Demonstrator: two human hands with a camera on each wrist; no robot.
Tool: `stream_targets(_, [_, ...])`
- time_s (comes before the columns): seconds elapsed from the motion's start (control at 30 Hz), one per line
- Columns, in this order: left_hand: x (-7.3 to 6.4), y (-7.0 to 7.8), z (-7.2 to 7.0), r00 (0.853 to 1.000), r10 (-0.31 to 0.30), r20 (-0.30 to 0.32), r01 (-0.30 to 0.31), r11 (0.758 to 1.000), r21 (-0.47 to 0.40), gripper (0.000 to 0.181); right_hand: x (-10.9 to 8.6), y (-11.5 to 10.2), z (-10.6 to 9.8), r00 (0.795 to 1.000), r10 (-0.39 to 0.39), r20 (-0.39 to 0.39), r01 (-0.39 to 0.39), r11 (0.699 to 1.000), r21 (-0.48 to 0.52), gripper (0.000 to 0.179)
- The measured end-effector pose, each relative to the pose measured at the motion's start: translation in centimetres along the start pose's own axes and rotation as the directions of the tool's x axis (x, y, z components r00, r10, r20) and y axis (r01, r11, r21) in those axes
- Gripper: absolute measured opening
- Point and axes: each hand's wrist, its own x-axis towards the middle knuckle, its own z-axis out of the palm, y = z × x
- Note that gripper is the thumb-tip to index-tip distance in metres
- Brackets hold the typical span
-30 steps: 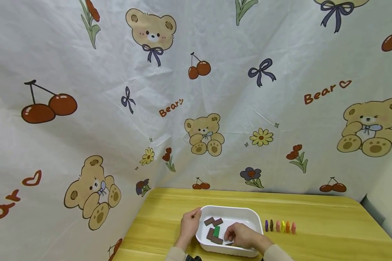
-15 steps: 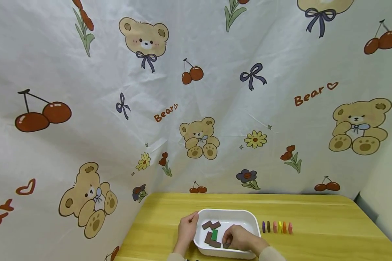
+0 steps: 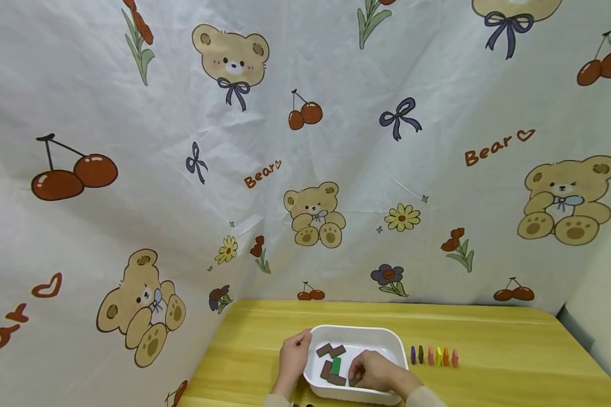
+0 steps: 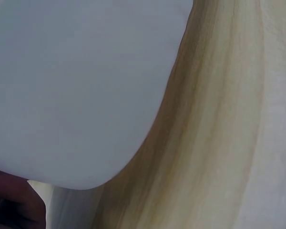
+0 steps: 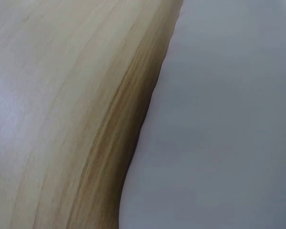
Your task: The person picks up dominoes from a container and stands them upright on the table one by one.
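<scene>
At near edge of white tray [image 3: 353,395]: one brown block [image 3: 352,383], long axis unclear, pinched beneath right hand [image 3: 374,371]; left hand [image 3: 293,356] gripping tray's left edge.

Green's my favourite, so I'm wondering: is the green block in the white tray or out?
In: the green block lies inside the white tray, beside brown blocks.

Through my remote feed I make out a smooth plastic tub [image 3: 369,340], matt brown blocks [image 3: 337,380], a wood-grained bench [image 3: 509,345] with a soft sheen, and a creased, cloth-like backdrop [image 3: 353,158].
</scene>
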Motion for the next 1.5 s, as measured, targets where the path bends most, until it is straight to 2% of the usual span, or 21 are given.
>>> stream_targets(0.1, [-0.7,1.7,-0.8,1.000,0.000,0.006,0.000,1.000,-0.031,0.027,-0.1,-0.6,-0.3,1.000,-0.003,0.004,0.003,1.000,0.010,0.012])
stream_targets(0.17, [-0.8,2.1,-0.9,1.000,-0.011,0.009,0.011,0.999,-0.034,0.027,-0.2,-0.8,-0.5,1.000,-0.013,0.005,0.013,1.000,0.017,0.012])
stream_targets(0.43, [-0.2,0.9,-0.2,1.000,-0.027,0.001,0.027,1.000,-0.002,0.027,0.0,0.0,-0.3,1.000,0.011,0.009,-0.012,0.997,0.077,0.012])
stream_targets(0.5, [-0.4,1.3,-0.4,1.000,-0.027,0.001,0.027,1.000,-0.011,0.027,0.2,0.2,-0.3,1.000,0.013,0.015,-0.014,0.996,0.091,0.013])
stream_targets(0.63, [-1.1,2.9,-1.1,0.999,-0.031,0.020,0.032,0.998,-0.046,0.028,0.3,0.2,-0.4,0.999,0.029,0.023,-0.031,0.995,0.091,0.019])
stream_targets(0.7, [-1.3,3.1,-1.2,0.999,-0.039,0.024,0.041,0.997,-0.059,0.028,0.4,0.1,-0.4,0.999,0.030,0.023,-0.032,0.996,0.088,0.023])
stream_targets(0.77, [-0.9,2.2,-0.7,0.999,-0.046,0.019,0.047,0.998,-0.050,0.028,0.4,0.1,-0.4,0.999,0.032,0.020,-0.034,0.996,0.084,0.025])
stream_targets(0.9, [1.0,-1.5,0.9,0.999,-0.045,0.005,0.045,0.998,-0.050,0.027,0.5,-0.1,-0.6,1.000,0.023,0.019,-0.024,0.996,0.080,0.025])
stream_targets(0.93, [1.1,-1.8,0.9,0.999,-0.042,0.007,0.043,0.998,-0.049,0.027,0.5,-0.1,-0.6,0.999,0.028,0.021,-0.030,0.996,0.080,0.025])
stream_targets(1.07, [1.1,-1.2,0.5,0.999,-0.021,0.026,0.022,0.998,-0.055,0.028,0.4,-0.1,-1.2,0.999,0.037,0.008,-0.038,0.995,0.088,0.022])
stream_targets(1.13, [0.5,-0.2,0.1,0.999,-0.022,0.024,0.023,0.999,-0.043,0.028,0.3,-0.1,-1.6,0.999,0.053,-0.005,-0.053,0.994,0.092,0.021])
stream_targets(1.2, [0.4,0.0,0.1,1.000,-0.017,0.021,0.018,0.999,-0.040,0.028,0.1,-0.2,-2.2,0.998,0.054,-0.026,-0.051,0.993,0.103,0.019])
stream_targets(1.37, [-0.4,1.7,-0.7,1.000,-0.016,0.017,0.017,0.999,-0.044,0.027,-0.7,-1.0,-3.6,0.994,0.081,-0.075,-0.067,0.982,0.178,0.019])
stream_targets(1.5, [-0.6,2.0,-0.8,1.000,-0.014,0.014,0.014,0.999,-0.031,0.027,-1.4,-1.4,-4.4,0.989,0.080,-0.124,-0.057,0.983,0.177,0.019])
